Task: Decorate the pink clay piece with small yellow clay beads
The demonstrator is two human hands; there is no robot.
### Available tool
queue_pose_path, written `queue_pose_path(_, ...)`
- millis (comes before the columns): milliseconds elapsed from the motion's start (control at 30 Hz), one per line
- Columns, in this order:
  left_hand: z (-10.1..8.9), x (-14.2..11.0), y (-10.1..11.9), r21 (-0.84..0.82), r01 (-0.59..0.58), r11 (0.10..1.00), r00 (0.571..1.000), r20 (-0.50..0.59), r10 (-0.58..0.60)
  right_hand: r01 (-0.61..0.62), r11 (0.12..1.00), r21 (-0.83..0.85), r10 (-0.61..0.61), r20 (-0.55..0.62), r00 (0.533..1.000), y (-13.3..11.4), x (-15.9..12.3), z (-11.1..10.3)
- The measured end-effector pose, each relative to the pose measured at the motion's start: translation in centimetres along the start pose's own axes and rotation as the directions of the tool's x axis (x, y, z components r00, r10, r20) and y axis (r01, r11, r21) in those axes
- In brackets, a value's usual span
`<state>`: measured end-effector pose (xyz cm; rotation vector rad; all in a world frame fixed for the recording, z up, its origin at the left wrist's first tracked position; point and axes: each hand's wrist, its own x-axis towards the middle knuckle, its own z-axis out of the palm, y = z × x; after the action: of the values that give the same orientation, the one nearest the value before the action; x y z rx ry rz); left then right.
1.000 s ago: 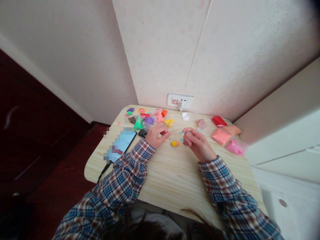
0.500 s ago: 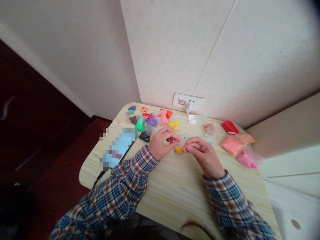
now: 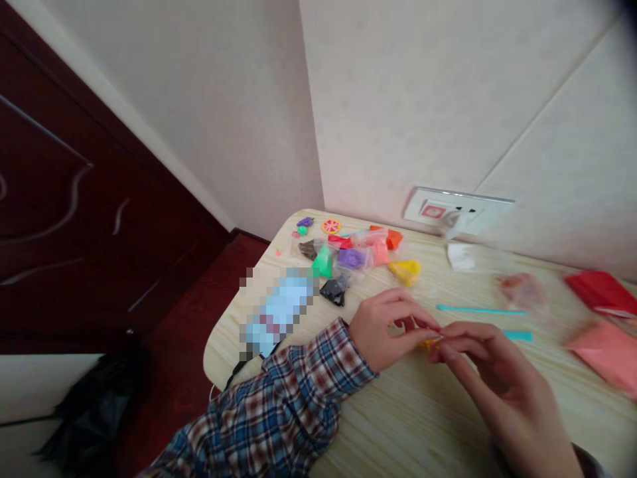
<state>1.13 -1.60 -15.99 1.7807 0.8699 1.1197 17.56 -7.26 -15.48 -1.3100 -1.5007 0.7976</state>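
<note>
My left hand (image 3: 391, 330) and my right hand (image 3: 502, 375) meet fingertip to fingertip over the table, both closed in a pinch. Whatever lies between the fingertips is too small and too covered to name. A yellow lump that looks like modelling clay (image 3: 430, 344) shows just below the left fingertips, mostly hidden by the fingers. I cannot tell whether it is touched or lies on the table. Behind the right hand are a thin turquoise stick (image 3: 480, 310) and a flatter turquoise tool (image 3: 518, 336), partly covered.
Small bags of coloured clay, among them green (image 3: 323, 261), purple (image 3: 351, 257), black (image 3: 334, 291) and yellow (image 3: 405, 271), lie along the back. A phone with a blurred screen (image 3: 283, 312) is at left. Red (image 3: 602, 292) and salmon (image 3: 604, 355) packets are at right. The wall holds a socket (image 3: 458, 211).
The view has swung left and closer, so the table appears further right. My hands, slightly apart before, now touch at the fingertips. The yellow lump, plainly visible earlier, is now mostly covered.
</note>
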Motion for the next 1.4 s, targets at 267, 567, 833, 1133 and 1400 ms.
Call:
queue_pose_path(267,0.5,-0.6,0.1,-0.029,0.053,0.998,0.998,0.040,-0.052,-0.043,0.989,-0.138,0.029,-0.104,0.994,1.8,-1.1,-0.3)
queue_pose_path(567,0.0,0.0,1.0,-0.057,0.021,0.998,1.000,0.016,-0.020,-0.097,0.994,-0.048,0.089,-0.136,0.987,-0.2,-0.6,0.5)
queue_pose_path(833,-0.1,0.3,1.0,-0.002,-0.030,1.000,0.999,0.038,0.030,-0.086,0.996,-0.007,0.085,-0.125,0.989,-0.5,-0.1,0.8)
queue_pose_path(1133,-0.2,0.3,0.9,-0.070,0.032,0.997,0.997,0.065,-0.028,-0.076,0.997,0.009,0.076,-0.131,0.988,-0.1,0.2,1.0)
queue_pose_path(1400,-0.3,0.6,0.7,-0.256,0.231,0.939,0.968,0.161,-0.194,-0.063,0.998,0.029,0.066,-0.129,0.989,-0.3,0.2,1.1)
